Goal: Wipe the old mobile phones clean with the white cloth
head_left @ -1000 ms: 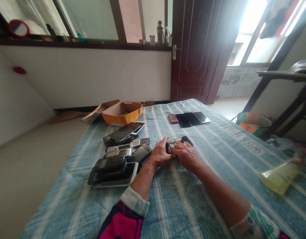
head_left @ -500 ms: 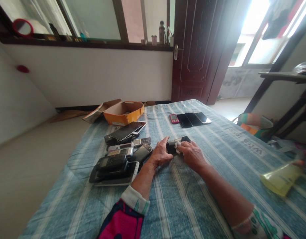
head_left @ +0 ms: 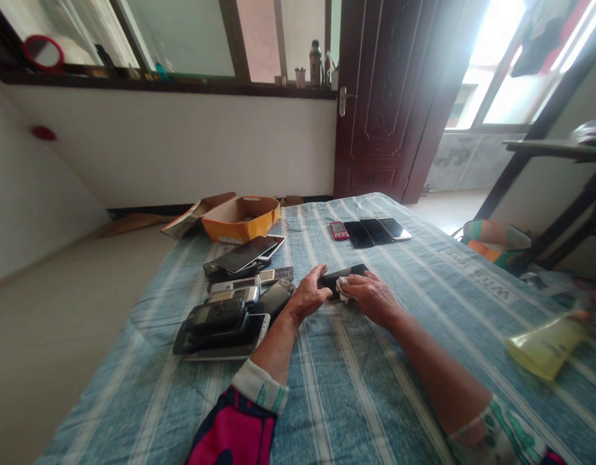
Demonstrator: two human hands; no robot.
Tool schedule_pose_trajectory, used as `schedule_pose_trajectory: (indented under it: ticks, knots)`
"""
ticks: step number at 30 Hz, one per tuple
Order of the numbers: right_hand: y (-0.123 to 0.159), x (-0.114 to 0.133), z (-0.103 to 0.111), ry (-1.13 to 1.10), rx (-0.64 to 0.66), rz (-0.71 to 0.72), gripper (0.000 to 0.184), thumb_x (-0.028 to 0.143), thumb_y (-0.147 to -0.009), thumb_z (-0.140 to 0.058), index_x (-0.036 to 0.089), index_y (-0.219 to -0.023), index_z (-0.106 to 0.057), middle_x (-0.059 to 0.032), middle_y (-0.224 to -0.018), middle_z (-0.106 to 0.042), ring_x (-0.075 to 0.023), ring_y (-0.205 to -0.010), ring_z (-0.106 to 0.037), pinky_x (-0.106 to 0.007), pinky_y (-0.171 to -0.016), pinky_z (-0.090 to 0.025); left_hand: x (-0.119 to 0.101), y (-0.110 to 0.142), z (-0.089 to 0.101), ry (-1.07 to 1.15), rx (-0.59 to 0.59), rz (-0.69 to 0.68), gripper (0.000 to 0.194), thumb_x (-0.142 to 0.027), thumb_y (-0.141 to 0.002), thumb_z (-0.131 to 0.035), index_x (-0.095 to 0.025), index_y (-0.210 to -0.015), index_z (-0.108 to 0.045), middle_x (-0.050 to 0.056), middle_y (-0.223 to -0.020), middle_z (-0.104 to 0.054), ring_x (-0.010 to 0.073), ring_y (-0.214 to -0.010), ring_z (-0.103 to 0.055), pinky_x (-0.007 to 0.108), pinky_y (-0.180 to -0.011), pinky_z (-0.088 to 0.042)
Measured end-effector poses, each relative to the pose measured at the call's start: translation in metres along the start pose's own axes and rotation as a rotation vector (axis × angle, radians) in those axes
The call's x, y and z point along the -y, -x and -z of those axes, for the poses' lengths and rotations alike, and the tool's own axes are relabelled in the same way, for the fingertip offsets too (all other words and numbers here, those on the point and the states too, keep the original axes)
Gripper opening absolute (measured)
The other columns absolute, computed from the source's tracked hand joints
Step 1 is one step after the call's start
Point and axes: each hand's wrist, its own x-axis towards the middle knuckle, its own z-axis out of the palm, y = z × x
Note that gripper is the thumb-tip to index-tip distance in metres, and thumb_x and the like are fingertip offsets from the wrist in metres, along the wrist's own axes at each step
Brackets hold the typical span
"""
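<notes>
A black smartphone (head_left: 356, 268) lies on the striped bed cover, partly covered by my hands. My left hand (head_left: 308, 296) grips its left end between thumb and fingers. Pressed to the screen is a crumpled white tissue (head_left: 344, 289), bunched under the fingers of my right hand (head_left: 375, 298). Left of my hands is a pile of old phones (head_left: 220, 316), some stacked on a larger white-edged device. Beyond my hands, a small red phone (head_left: 339, 230) lies beside a row of dark smartphones (head_left: 375, 232).
An open orange cardboard box (head_left: 242, 223) stands at the far left edge of the bed (head_left: 404, 361). A yellow translucent pouch (head_left: 547, 345) lies at the right. Behind are a dark red door (head_left: 380, 129) and a window ledge with a thermos (head_left: 316, 64).
My hands and the smartphone have shifted slightly left. The tissue in my right hand has moved a little left across the screen.
</notes>
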Motion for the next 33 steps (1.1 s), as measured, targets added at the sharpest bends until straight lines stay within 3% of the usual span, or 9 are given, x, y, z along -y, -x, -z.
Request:
schedule_pose_trajectory:
  ticks: [4,8,14,20,25,28,33]
  knots:
    - [-0.005,0.009,-0.009,0.0,-0.005,0.055,0.029,0.009,-0.09,-0.043,0.024,-0.1,-0.066,-0.004,-0.105,-0.067,-0.0176,-0.104,-0.058,-0.038,-0.104,-0.03,0.001,-0.003,-0.002,0.13,-0.065,0.054,0.056,-0.019,-0.079,-0.043,-0.007,-0.134,-0.042,0.019,-0.139,-0.049,0.0229,-0.131,-0.045,0.038,-0.109,-0.035]
    - [-0.012,0.021,-0.019,0.013,-0.03,0.119,0.028,0.01,-0.091,-0.042,0.022,-0.101,-0.066,-0.0068,-0.107,-0.066,-0.02,-0.112,-0.054,-0.04,-0.103,-0.031,-0.003,-0.004,-0.001,0.055,-0.099,0.081,0.05,-0.031,-0.087,-0.04,-0.008,-0.131,-0.046,0.016,-0.135,-0.054,0.0221,-0.128,-0.049,0.034,-0.109,-0.035]
    - [-0.018,0.032,-0.027,0.054,-0.064,0.185,0.025,0.018,-0.094,-0.043,0.02,-0.105,-0.064,-0.0095,-0.106,-0.065,-0.0224,-0.109,-0.053,-0.039,-0.096,-0.035,-0.009,-0.002,-0.002,-0.063,-0.157,0.083,0.047,-0.04,-0.09,-0.041,-0.012,-0.125,-0.052,0.013,-0.13,-0.059,0.0236,-0.124,-0.052,0.036,-0.108,-0.035]
    - [-0.013,0.025,-0.021,0.066,-0.044,0.152,0.023,0.018,-0.093,-0.043,0.019,-0.103,-0.064,-0.0093,-0.102,-0.064,-0.022,-0.104,-0.054,-0.038,-0.095,-0.033,-0.012,-0.001,-0.004,-0.155,-0.112,0.077,0.048,-0.039,-0.091,-0.041,-0.009,-0.128,-0.05,0.016,-0.133,-0.056,0.0247,-0.125,-0.051,0.036,-0.107,-0.036]
    - [-0.005,0.006,-0.008,0.094,-0.019,0.045,0.024,0.015,-0.093,-0.043,0.019,-0.097,-0.065,-0.0072,-0.093,-0.064,-0.0191,-0.092,-0.056,-0.033,-0.089,-0.034,-0.009,0.0,-0.005,-0.183,-0.097,0.054,0.046,-0.037,-0.09,-0.045,-0.012,-0.128,-0.049,0.016,-0.132,-0.057,0.0245,-0.125,-0.052,0.037,-0.106,-0.037]
    - [0.001,-0.01,-0.001,0.085,-0.012,-0.064,0.026,0.014,-0.09,-0.045,0.023,-0.101,-0.066,-0.0064,-0.1,-0.065,-0.0189,-0.094,-0.056,-0.032,-0.089,-0.035,-0.008,0.0,-0.007,-0.216,-0.083,0.038,0.049,-0.035,-0.088,-0.049,-0.011,-0.131,-0.046,0.018,-0.133,-0.056,0.025,-0.125,-0.051,0.037,-0.106,-0.037]
    - [0.009,-0.038,0.005,0.061,-0.031,-0.247,0.034,0.013,-0.087,-0.048,0.027,-0.111,-0.066,-0.0057,-0.11,-0.066,-0.0196,-0.099,-0.057,-0.031,-0.088,-0.038,-0.011,0.004,-0.009,-0.319,-0.065,0.034,0.071,-0.041,-0.075,-0.067,-0.008,-0.133,-0.043,0.021,-0.132,-0.054,0.0299,-0.122,-0.052,0.04,-0.104,-0.038]
